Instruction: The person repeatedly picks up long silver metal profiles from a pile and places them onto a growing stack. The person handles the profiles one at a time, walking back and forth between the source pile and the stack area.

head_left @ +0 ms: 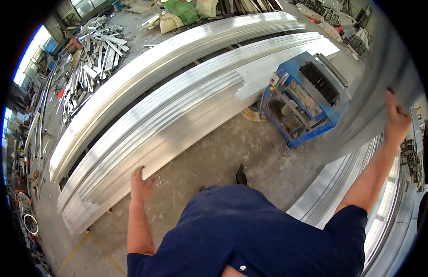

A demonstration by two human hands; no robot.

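Observation:
My right hand (397,119) is raised at the far right, its fingers closed at the edge of a wide grey sheet (378,99). The sheet is smeared by motion and hangs between my arm and a blue machine (288,69). Its material is hard to make out. On the left, my left hand (142,185) hovers with fingers bent and apart, holding nothing. It is nearest the front edge of a long stack of silvery metal profiles (177,124); I cannot tell whether it touches them.
A second long stack of profiles (144,64) lies beyond the first. More profiles (331,184) lie at my right, under my arm. Metal offcuts (100,57) are heaped at the far left. Green and pale sacks (181,13) stand at the back. Concrete floor (209,154) lies before me.

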